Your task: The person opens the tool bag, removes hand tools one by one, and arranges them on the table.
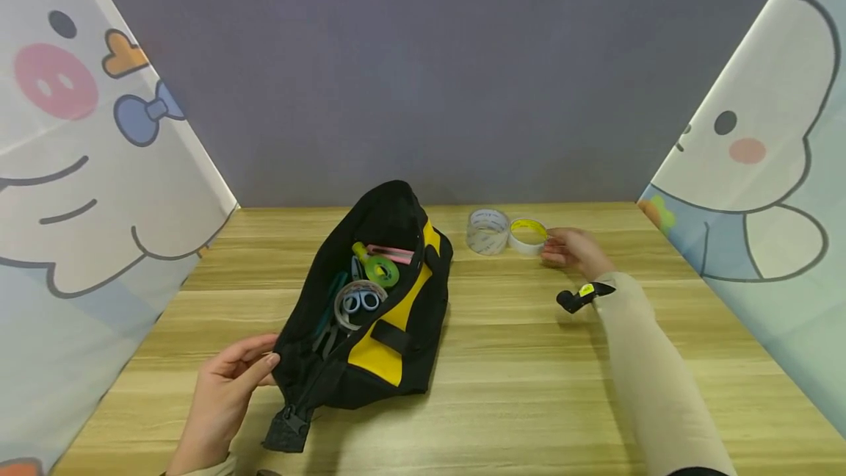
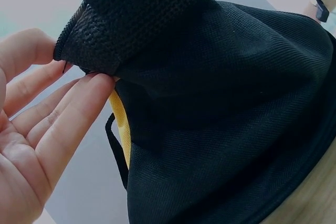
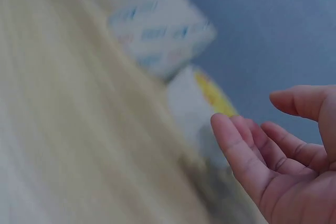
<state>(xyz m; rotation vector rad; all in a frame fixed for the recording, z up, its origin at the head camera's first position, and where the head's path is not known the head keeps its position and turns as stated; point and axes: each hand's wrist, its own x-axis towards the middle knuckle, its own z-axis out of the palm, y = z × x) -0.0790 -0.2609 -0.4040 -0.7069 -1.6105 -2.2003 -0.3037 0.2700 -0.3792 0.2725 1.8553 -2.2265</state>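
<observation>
One bag (image 1: 399, 314), nearer the left edge, is pinched by the left hand (image 1: 228, 384). Two tape rolls (image 1: 487, 243) are set near the far edge, beside the loosely spread right hand (image 1: 576, 250). The wooden table (image 1: 515, 380) is edged by three walls (image 1: 429, 79).

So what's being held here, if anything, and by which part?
The left hand pinches the black tool bag by its near-left edge. The right hand, at the white tape roll, isn't gripping it.

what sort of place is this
It looks like a small enclosed work booth, perhaps for recording: a wood-grain table, a plain grey panel behind it, and cartoon-printed panels on both sides.
</observation>
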